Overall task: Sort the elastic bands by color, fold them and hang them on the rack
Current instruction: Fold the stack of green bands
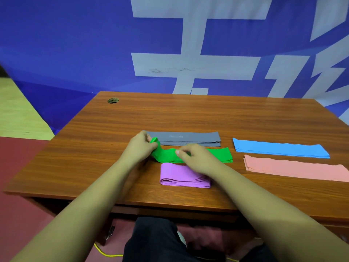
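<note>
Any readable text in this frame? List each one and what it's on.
Blue banner: large white character strokes, cut off by the frame, not readable as whole words.
Grey bands: faint pale print on the top band, too blurred to read.
Green bands, purple bands, blue bands, pink bands, table: no text visible.

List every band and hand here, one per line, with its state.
green band: left end lifted, rest flat on table.
gray band: folded, lying flat.
blue band: folded, lying flat.
pink band: folded, lying flat.
purple band: folded, lying flat.
left hand: pinches green band's end.
right hand: holds green band's middle.
</note>
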Action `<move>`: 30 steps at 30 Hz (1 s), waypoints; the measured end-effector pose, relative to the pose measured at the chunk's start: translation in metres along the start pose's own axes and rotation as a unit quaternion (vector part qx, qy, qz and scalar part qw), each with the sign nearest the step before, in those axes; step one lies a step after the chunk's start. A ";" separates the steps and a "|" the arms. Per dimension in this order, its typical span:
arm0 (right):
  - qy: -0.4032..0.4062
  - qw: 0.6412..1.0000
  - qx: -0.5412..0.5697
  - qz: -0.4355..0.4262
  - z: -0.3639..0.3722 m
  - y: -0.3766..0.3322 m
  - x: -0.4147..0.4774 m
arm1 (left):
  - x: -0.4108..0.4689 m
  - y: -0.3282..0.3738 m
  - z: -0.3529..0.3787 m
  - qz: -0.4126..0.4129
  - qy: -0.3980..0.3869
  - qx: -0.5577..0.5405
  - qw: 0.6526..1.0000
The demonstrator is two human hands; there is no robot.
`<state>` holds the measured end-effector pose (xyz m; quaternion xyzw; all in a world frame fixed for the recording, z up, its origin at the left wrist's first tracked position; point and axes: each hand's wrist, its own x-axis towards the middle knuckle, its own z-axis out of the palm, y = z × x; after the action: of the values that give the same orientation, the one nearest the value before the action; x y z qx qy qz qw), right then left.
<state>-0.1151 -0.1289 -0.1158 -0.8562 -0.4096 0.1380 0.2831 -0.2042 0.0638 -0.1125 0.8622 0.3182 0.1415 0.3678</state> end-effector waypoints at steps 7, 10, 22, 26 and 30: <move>0.036 0.825 0.526 0.202 -0.033 -0.014 0.010 | -0.009 0.055 0.015 0.088 -0.133 -0.176 0.971; 0.043 0.807 0.543 0.230 -0.039 0.000 0.008 | -0.012 0.067 0.023 0.098 -0.196 -0.213 0.952; 0.096 0.801 0.556 0.202 -0.072 0.013 0.006 | 0.008 0.054 0.049 0.217 -0.284 -0.054 0.932; 0.094 0.796 0.565 0.193 -0.084 0.006 0.010 | 0.012 0.051 0.056 0.218 -0.286 -0.075 0.930; 0.099 0.786 0.575 0.205 -0.086 0.008 0.013 | 0.010 0.046 0.053 0.154 -0.329 -0.183 0.914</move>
<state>-0.0618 -0.1548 -0.0515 -0.6077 -0.0386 0.3175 0.7269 -0.1512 0.0173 -0.1160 0.8162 0.0109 -0.0393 0.5763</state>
